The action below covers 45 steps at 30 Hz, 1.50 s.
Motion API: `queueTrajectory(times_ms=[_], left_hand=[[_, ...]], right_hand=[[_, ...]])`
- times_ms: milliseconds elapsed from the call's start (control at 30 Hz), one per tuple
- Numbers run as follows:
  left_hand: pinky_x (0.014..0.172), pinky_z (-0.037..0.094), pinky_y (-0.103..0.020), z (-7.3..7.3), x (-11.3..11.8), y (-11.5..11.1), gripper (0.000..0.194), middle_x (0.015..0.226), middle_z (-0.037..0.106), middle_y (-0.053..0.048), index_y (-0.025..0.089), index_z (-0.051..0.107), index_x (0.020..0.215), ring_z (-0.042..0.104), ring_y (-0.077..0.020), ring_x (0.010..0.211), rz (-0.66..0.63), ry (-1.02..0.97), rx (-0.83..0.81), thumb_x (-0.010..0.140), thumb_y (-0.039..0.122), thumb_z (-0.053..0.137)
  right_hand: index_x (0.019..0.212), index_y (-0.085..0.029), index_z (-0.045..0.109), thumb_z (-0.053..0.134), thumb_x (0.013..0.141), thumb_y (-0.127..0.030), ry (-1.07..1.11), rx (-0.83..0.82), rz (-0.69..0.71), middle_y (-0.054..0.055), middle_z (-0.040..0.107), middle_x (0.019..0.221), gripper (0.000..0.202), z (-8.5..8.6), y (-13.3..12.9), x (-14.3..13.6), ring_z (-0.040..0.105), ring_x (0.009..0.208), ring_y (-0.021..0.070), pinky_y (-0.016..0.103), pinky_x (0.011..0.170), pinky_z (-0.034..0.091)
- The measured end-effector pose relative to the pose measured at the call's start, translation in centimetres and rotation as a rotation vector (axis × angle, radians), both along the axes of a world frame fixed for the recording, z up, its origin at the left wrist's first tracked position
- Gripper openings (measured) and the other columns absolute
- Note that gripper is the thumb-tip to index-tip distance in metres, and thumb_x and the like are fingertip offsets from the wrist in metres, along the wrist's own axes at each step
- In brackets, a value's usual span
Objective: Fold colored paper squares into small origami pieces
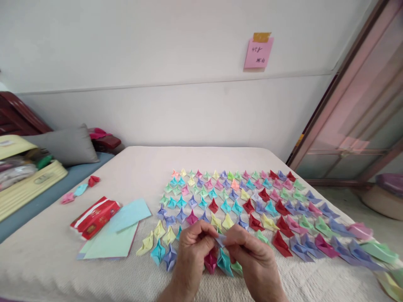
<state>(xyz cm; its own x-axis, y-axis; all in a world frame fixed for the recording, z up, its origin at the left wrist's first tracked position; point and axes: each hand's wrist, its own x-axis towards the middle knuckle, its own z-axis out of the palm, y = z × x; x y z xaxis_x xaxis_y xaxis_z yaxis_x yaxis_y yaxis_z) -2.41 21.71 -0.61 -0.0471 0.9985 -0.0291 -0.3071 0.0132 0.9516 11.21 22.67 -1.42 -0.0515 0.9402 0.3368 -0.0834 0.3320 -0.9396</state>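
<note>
Between my fingertips is a small lavender piece of folded paper [221, 240], mostly covered by them. My left hand [195, 247] pinches it from the left, and my right hand [248, 251] pinches it from the right. Both hands hover over rows of small folded paper boats in many colours. Close by my left wrist sit a purple paper boat [170, 257] and a turquoise one [158, 251]. Below the hands, a magenta boat [210, 261] and another turquoise boat [224, 263] show partly. To the right of my right hand lies a red boat [281, 244].
On the cream-covered table [145, 163], a red packet [96, 217] rests by light blue and green paper sheets [110, 245]. Three crumpled paper pieces [80, 190] lie at the left edge. Beyond are a yellow case [34, 180] and a grey cushion [66, 144]. A pink note [258, 53] hangs on the wall.
</note>
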Motion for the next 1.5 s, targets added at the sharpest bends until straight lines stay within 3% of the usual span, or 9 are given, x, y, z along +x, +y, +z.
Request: queueTrajectory(times_ms=[200, 333, 533, 700, 900, 1033, 1167, 1333, 1500], left_hand=[[0.048, 0.036, -0.02, 0.2, -0.2, 0.0, 0.008, 0.06, 0.054, 0.005, 0.02, 0.061, 0.08, 0.046, -0.0077, 0.049, -0.032, -0.067, 0.005, 0.08, 0.013, 0.057], [0.055, 0.038, -0.02, 0.5, -0.3, -0.2, 0.025, 0.072, 0.056, 0.004, 0.021, 0.06, 0.101, 0.051, -0.0097, 0.061, -0.073, -0.028, 0.065, 0.078, 0.013, 0.062], [0.059, 0.041, -0.021, 0.7, -0.5, -0.2, 0.023, 0.077, 0.058, 0.002, 0.021, 0.059, 0.103, 0.05, -0.0109, 0.065, -0.021, 0.038, 0.068, 0.081, 0.016, 0.063], [0.068, 0.045, -0.024, 1.1, -0.7, 0.0, 0.024, 0.081, 0.063, 0.001, 0.022, 0.06, 0.103, 0.057, -0.0135, 0.074, -0.005, 0.035, 0.048, 0.08, 0.016, 0.063], [0.07, 0.047, -0.027, 0.7, -0.8, 0.1, 0.024, 0.082, 0.063, 0.0, 0.023, 0.061, 0.106, 0.059, -0.0153, 0.075, -0.024, 0.153, 0.096, 0.082, 0.018, 0.063], [0.062, 0.044, -0.022, 0.6, -0.9, 0.2, 0.016, 0.076, 0.063, 0.001, 0.02, 0.065, 0.096, 0.056, -0.0125, 0.068, -0.012, 0.182, 0.071, 0.08, 0.023, 0.067], [0.049, 0.032, -0.02, 0.7, -1.0, 0.4, 0.018, 0.057, 0.049, 0.006, 0.017, 0.062, 0.073, 0.04, -0.0082, 0.051, -0.023, 0.204, 0.043, 0.083, 0.032, 0.065], [0.049, 0.03, -0.021, 0.7, -0.8, 0.4, 0.025, 0.054, 0.043, 0.006, 0.018, 0.055, 0.062, 0.038, -0.0094, 0.051, -0.007, 0.332, 0.085, 0.082, 0.031, 0.062], [0.05, 0.03, -0.022, 0.2, -0.3, 0.4, 0.025, 0.054, 0.043, 0.006, 0.019, 0.052, 0.062, 0.038, -0.0101, 0.051, 0.013, 0.366, 0.106, 0.083, 0.029, 0.06]], right_hand=[[0.071, -0.027, 0.075, 0.064, 0.08, -0.011, -0.15, 0.157, -0.006, -0.002, 0.056, 0.06, 0.022, 0.0, 0.0, 0.3, 0.054, 0.056, 0.0152, 0.027, 0.054, 0.042], [0.074, -0.027, 0.074, 0.063, 0.082, -0.01, -0.183, 0.183, -0.052, -0.002, 0.059, 0.061, 0.022, -0.2, 0.2, 0.0, 0.057, 0.055, 0.015, 0.026, 0.053, 0.043], [0.076, -0.026, 0.072, 0.062, 0.084, -0.015, -0.168, 0.108, 0.008, 0.0, 0.065, 0.069, 0.017, -0.2, -0.2, 0.0, 0.062, 0.062, 0.0168, 0.027, 0.061, 0.048], [0.097, -0.026, 0.066, 0.066, 0.082, -0.03, -0.022, -0.153, 0.019, 0.0, 0.068, 0.075, 0.016, 0.1, -0.4, 0.0, 0.063, 0.063, 0.0187, 0.028, 0.059, 0.05], [0.069, -0.021, 0.069, 0.063, 0.085, -0.038, -0.25, -0.123, 0.007, -0.003, 0.057, 0.052, 0.024, 0.4, 0.2, 0.1, 0.05, 0.051, 0.0144, 0.025, 0.051, 0.039], [0.068, -0.022, 0.067, 0.063, 0.085, -0.037, -0.296, -0.112, -0.04, -0.003, 0.056, 0.051, 0.023, 0.2, 0.0, 0.1, 0.05, 0.051, 0.0143, 0.025, 0.051, 0.038], [0.069, -0.022, 0.067, 0.064, 0.085, -0.038, -0.245, -0.131, 0.009, -0.003, 0.056, 0.055, 0.023, 0.0, -0.1, -0.2, 0.049, 0.053, 0.014, 0.024, 0.053, 0.039], [0.073, -0.021, 0.063, 0.06, 0.087, -0.038, -0.222, -0.109, 0.102, -0.003, 0.056, 0.062, 0.022, 0.2, 0.1, -0.5, 0.049, 0.058, 0.0142, 0.023, 0.055, 0.04], [0.066, -0.021, 0.053, 0.055, 0.09, -0.037, -0.339, -0.015, 0.006, -0.004, 0.051, 0.058, 0.029, -0.4, 0.0, -0.7, 0.046, 0.053, 0.0133, 0.024, 0.052, 0.036]])
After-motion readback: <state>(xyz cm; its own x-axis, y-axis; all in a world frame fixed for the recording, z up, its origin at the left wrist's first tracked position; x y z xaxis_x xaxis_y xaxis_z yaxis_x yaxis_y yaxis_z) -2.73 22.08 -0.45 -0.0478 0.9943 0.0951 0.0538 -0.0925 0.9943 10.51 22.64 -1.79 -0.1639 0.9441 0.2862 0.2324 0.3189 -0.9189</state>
